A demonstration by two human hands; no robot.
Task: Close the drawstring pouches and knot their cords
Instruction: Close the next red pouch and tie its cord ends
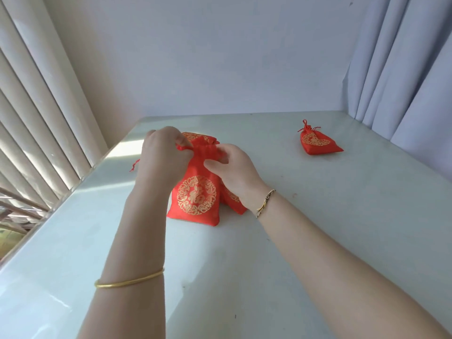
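Gold bangle (129,281) on my L wrist sits nearest. L hand (163,155) pinches the cord (181,148) at the pouch (195,199) neck; R hand (234,170) grips the neck's other side. Pouch stands mid-bench (318,216). Step: cinching shut. Next, I reckon: pull tight & knot. Gold 福 on front, no other txt.

A red satin pouch (195,196) with a round gold emblem is standing upright in the centre of the frame, its neck gathering tight and its top ruffling out above. A red cord loop (182,148) is sticking out at the left of the neck. A second red pouch (233,200) is leaning at its lower right, mostly hidden. The gold print of a third pouch (193,136) is showing behind the ruffled top. A loose cord end (134,165) is lying left of centre. In the upper right, a fourth pouch (318,143) is lying flat and closed, its cords bunching at the top.
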